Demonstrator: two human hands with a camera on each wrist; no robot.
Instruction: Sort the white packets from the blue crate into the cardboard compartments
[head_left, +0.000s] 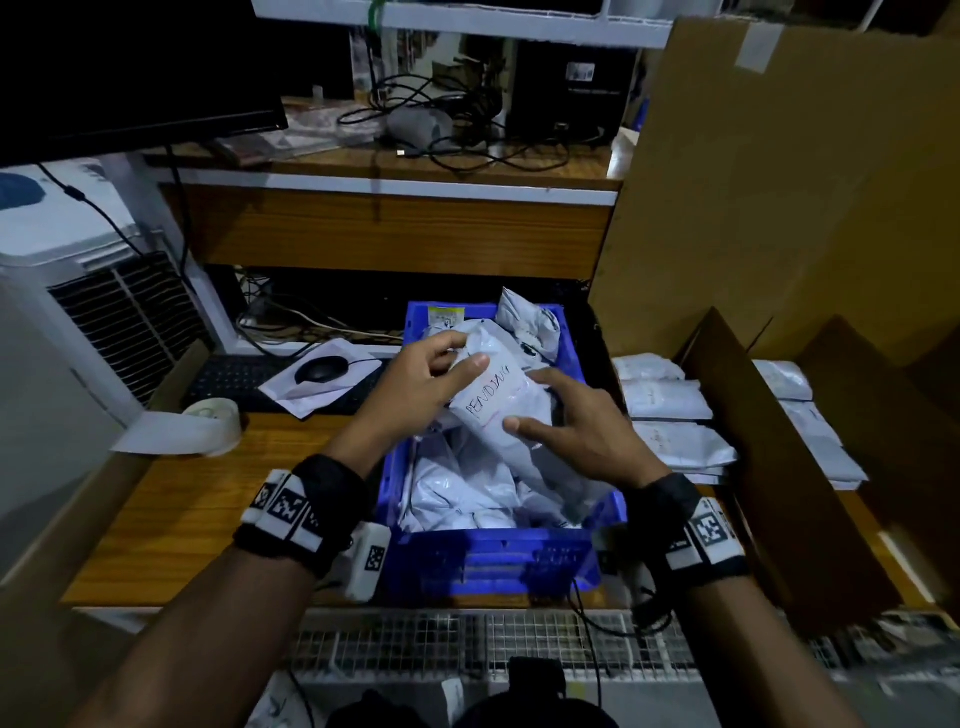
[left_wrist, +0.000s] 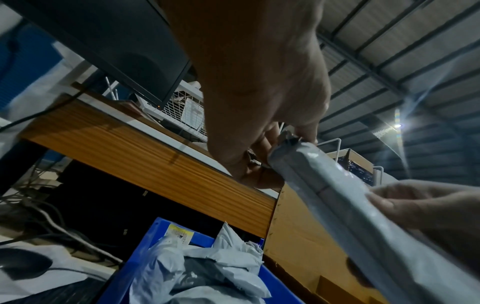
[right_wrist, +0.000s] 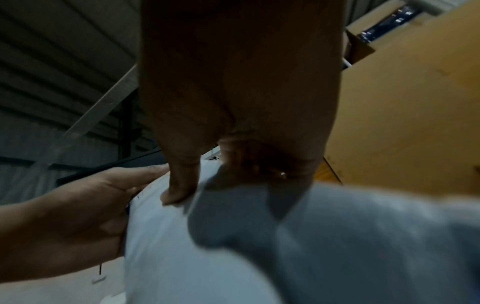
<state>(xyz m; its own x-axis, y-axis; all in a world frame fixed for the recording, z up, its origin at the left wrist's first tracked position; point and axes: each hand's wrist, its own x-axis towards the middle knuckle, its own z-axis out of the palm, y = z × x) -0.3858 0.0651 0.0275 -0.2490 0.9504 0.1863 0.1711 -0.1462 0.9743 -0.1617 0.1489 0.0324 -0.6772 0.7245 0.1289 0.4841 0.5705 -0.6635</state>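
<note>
White packet (head_left: 498, 410), handwritten "PENDING"

Each bare forearm carries a black wrist strap (head_left: 311, 512) fitted with white blocks (head_left: 714, 532) printed with black square-pattern markers; a black cable (head_left: 589, 613) trails below the right wrist.

left hand (left_wrist: 259, 98) pinching white packet (left_wrist: 345, 197), blue crate (left_wrist: 145, 253)

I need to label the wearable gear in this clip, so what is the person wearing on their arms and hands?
Both forearms are bare, with no sleeves and no gloves. The left wrist carries a black fabric band with white blocks printed with black square tag patterns, plus a white camera unit bearing another tag. The right wrist has a matching black band with white tag blocks. A thin black cable hangs below it.
</note>
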